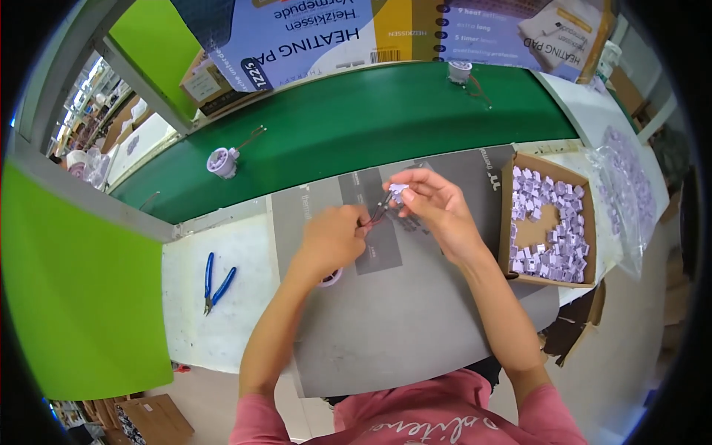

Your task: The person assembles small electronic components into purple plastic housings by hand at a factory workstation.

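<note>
Over the grey sheet (415, 319) on the bench, my left hand (330, 233) is closed, its fingers pinching thin wire leads (378, 213) with metal ends. My right hand (441, 215) pinches a small lilac plastic piece (399, 193) between thumb and fingertips. The wire ends meet or nearly touch this piece; whether they sit inside it I cannot tell. Below my left wrist a round lilac part (332, 278) shows in part, the rest hidden by my arm. To the right stands an open cardboard box (535, 233) holding several small lilac pieces (567, 256).
Blue-handled cutters (216, 285) lie on the white bench at left. Across the back runs a green belt (326, 119) bearing two lilac round parts with wires, one left (222, 162) and one far right (460, 71). A clear bag (627, 200) of lilac pieces lies beyond the box.
</note>
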Demonstrator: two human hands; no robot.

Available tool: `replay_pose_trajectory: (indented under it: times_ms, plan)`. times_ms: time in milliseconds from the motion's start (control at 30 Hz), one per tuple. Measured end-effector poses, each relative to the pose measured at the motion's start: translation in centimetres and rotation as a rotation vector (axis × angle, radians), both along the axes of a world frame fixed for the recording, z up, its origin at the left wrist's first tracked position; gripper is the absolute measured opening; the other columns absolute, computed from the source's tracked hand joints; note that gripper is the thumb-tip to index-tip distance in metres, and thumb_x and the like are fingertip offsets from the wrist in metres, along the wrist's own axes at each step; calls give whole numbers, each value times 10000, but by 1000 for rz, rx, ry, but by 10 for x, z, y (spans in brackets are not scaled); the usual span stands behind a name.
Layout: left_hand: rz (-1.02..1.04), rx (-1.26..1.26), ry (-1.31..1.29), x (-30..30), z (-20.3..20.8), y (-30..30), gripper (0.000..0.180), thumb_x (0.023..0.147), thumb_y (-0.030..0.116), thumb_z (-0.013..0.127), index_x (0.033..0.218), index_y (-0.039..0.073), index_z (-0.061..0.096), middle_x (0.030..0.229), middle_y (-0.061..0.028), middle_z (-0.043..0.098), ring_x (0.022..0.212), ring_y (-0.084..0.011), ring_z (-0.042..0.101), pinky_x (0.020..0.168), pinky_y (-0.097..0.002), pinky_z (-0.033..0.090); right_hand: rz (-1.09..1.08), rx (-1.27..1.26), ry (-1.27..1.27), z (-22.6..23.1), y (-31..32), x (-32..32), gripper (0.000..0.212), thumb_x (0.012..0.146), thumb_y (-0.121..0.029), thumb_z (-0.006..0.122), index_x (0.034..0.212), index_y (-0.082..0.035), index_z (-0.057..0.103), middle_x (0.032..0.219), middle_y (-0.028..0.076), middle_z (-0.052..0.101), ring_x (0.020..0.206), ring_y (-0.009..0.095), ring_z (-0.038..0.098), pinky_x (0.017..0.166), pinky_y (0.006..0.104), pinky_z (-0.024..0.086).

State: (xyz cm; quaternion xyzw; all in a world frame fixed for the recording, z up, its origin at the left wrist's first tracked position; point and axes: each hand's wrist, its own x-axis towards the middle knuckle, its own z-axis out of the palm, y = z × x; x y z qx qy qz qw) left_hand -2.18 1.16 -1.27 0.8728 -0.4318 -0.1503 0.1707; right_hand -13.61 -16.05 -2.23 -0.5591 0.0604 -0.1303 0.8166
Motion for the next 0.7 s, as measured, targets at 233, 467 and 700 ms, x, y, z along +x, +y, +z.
replay_pose_trajectory:
  times_ms: [233,467,700]
  plan:
    - [99,-157,591,20,1,1,184,940,174,633,899,-2,664,732,-67,705,669,-129,659,599,-283,488,0,63,-55,-10,1,9,317,914,-57,678,1217,-3,603,1226,108,649,1012,173,661,941,305,515]
    - [81,-594,280,19,-3,6,150,910,177,679,941,30,685,837,-54,722,686,-164,663,651,-289,510,31,40,-46,4,8,-2,350,910,-58,683,1237,6,579,1174,115,659,1002,178,661,934,316,515]
    - [-11,-765,-97,-15,21,2,152,780,98,784,913,92,711,767,-13,655,518,-109,527,473,-259,394,12,49,-53,-5,6,-1,338,922,-96,682,1233,-15,581,1119,86,671,971,145,650,856,286,507]
